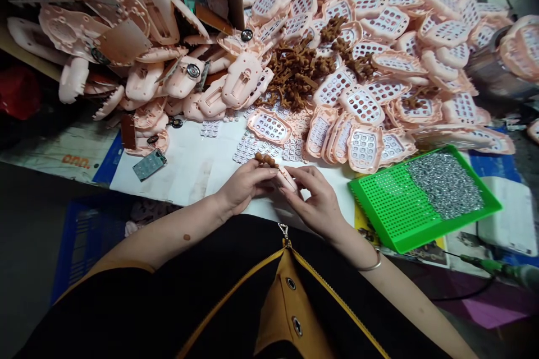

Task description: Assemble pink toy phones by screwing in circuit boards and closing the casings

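Observation:
Between my hands, close to the table's front edge, is a pale pink plastic toy phone shell (286,179) with a brown figure piece (266,159) at its upper left end. My left hand (246,184) is closed on that end, thumb on top by the brown piece. Fingers of my right hand (315,196) are closed on the other end, thumb below. Just beyond them lie white keypad pieces (255,148) and a pink front shell (269,125) with a keypad in it. A heap of brown figure pieces (295,70) sits farther back.
Many pink front shells (364,148) are piled at the back right. Back shells with speakers and circuit boards (149,165) spill from a cardboard box at left. A green tray (379,219) of screws stands at right, near a green screwdriver (488,265).

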